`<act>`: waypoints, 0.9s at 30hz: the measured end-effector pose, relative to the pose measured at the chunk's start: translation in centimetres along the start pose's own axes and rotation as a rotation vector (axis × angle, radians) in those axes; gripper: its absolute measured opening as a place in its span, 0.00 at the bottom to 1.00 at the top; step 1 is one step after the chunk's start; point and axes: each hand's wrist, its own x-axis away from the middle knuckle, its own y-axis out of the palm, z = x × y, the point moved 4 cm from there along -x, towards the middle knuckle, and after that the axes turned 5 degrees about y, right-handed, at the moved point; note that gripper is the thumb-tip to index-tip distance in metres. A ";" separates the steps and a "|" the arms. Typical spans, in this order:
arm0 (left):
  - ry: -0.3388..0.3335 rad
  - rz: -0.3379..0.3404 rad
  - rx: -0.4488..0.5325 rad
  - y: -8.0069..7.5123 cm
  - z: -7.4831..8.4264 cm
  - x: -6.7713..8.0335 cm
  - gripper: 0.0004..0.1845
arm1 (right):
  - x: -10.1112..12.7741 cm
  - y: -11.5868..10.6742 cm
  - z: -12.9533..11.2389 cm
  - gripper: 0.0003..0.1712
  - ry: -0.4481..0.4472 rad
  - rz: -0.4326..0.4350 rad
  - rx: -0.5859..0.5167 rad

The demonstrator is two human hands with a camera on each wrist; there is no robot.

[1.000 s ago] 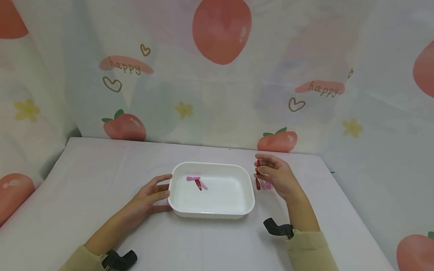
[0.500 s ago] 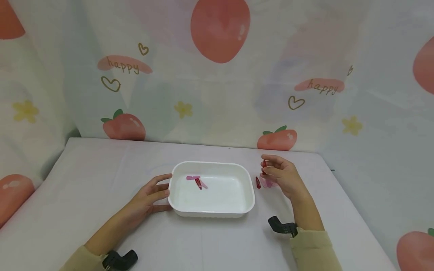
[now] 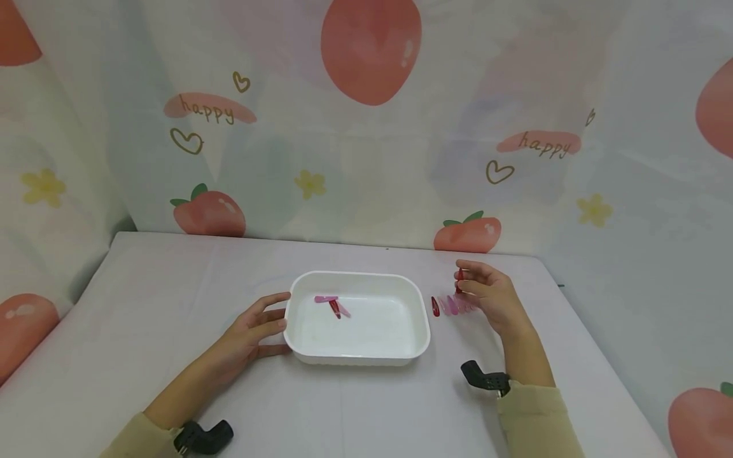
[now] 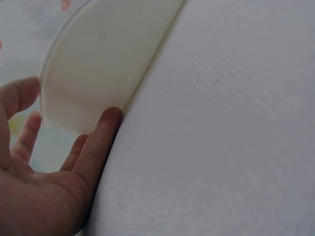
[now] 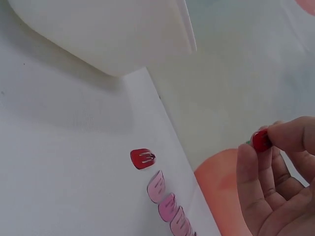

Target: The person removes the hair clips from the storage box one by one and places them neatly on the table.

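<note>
The right hand (image 3: 491,296) is up off the desk (image 3: 172,299), thumb and fingertips pinching a small dark red hair clip (image 3: 459,280); the wrist view shows it clearly (image 5: 260,140), held in the air to the right of the white tray (image 3: 420,331). Below that hand a row of clips (image 3: 452,305) lies on the desk just beside the tray: a red one nearest the tray, then a few pink ones side by side. The left hand (image 3: 252,327) sits flat-ish at the tray's left wall, fingers relaxed and mostly straight, thumb tip touching the base of the wall (image 4: 110,118), not gripping anything. Inside the tray, near the back left, are a few clips already (image 3: 332,306), pink and dark red, overlapping. Strawberry-print cloth (image 3: 366,127) hangs behind.
</note>
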 end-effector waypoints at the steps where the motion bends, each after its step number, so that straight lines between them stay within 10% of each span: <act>1: 0.000 -0.002 0.000 0.0 0.0 0.0 0.28 | 0.0 -0.1 0.0 0.23 0.001 0.004 0.000; 27: 0.001 0.007 0.006 0.1 0.2 0.0 0.27 | -0.7 -4.3 3.5 0.25 0.138 0.165 0.165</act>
